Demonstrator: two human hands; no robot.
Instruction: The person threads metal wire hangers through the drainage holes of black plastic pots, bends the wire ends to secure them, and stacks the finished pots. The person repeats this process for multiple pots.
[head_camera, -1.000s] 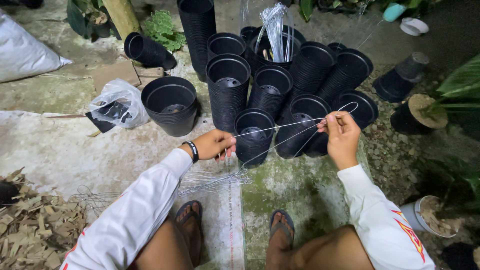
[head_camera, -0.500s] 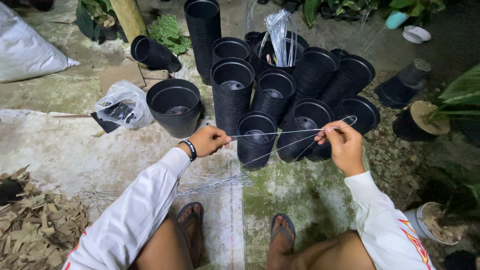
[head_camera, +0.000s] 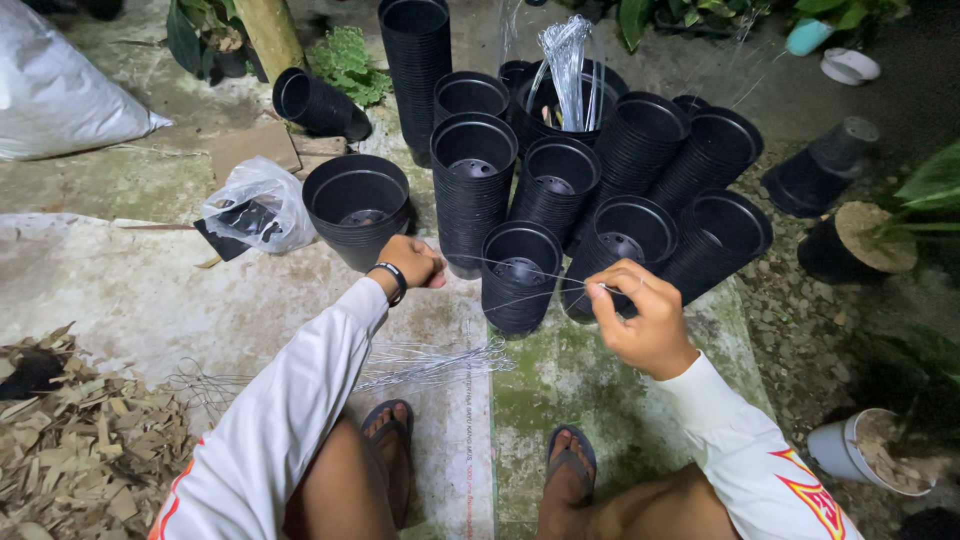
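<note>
Wire (head_camera: 520, 268) stretches between left hand (head_camera: 412, 262) and right hand (head_camera: 640, 320), both pinching its ends above the stacked black nursery pots (head_camera: 520, 280); no pot looks wired yet, loose wires (head_camera: 430, 360) lie waiting.

A thin wire (head_camera: 520, 270) is held stretched between the left hand (head_camera: 412, 262) and the right hand (head_camera: 640, 318), pinched at each end above a stack of black pots (head_camera: 520, 275). A bundle of wires (head_camera: 425, 365) is laid on the concrete floor (head_camera: 150, 300) near the sandalled feet (head_camera: 388, 430).
</note>
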